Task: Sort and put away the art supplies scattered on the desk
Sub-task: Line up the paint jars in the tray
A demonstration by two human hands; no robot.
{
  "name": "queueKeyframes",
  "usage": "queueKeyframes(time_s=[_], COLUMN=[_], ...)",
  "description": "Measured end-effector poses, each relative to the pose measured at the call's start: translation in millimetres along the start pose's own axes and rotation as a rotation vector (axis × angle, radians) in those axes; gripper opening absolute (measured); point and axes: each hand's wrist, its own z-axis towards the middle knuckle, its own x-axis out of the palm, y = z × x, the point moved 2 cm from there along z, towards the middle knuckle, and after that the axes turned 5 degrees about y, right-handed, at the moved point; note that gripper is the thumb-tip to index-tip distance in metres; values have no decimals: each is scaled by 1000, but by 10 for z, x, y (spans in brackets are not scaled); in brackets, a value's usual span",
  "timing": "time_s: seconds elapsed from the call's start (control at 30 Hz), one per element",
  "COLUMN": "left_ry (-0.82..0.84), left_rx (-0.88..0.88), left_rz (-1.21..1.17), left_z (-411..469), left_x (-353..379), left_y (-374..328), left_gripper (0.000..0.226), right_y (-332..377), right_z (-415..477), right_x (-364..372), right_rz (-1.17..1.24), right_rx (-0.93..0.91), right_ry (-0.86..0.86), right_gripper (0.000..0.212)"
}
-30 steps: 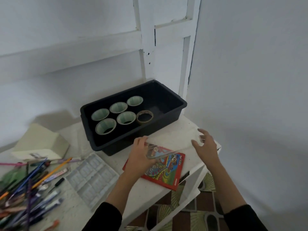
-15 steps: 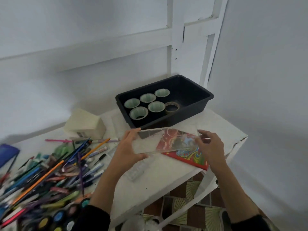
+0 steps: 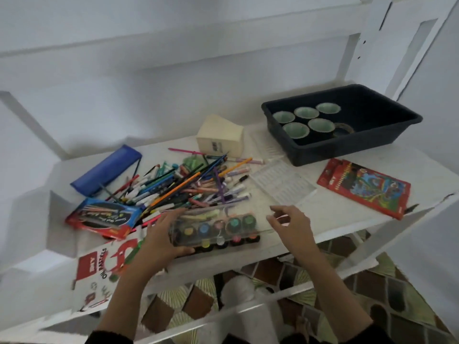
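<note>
— Near tabletop point(image 3: 335, 212) front edge: paint set point(image 3: 216, 232), gripped at its left end by left hand point(image 3: 161, 234), fingers point(image 3: 169, 216) curled; right hand point(image 3: 293, 224) beside the other end, loosely spread, empty.
— Looks light, stiff, slippery. Better taken by both ends, level.

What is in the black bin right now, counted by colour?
Pale green rolls: 5
Brown roll: 1
Total: 6
</note>
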Motion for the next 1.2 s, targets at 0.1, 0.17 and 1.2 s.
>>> queueKeyframes(time_s=[0.1, 0.17, 1.2], left_ry=[32, 63, -340], left_rx=[-76, -93, -346], left_rz=[0, -17, 100], left_z=[-151, -184, -292], left_x=[-61, -43, 228], left_y=[220, 238, 146], left_gripper=[93, 93, 33], right_y=[68, 59, 112], right_z=[-99, -119, -213], right_x=[265, 363, 597], right_rz=[-14, -66, -420], right_rx=[-1, 12, 166], right_ry=[18, -8, 24], right_gripper=[25, 28, 31])
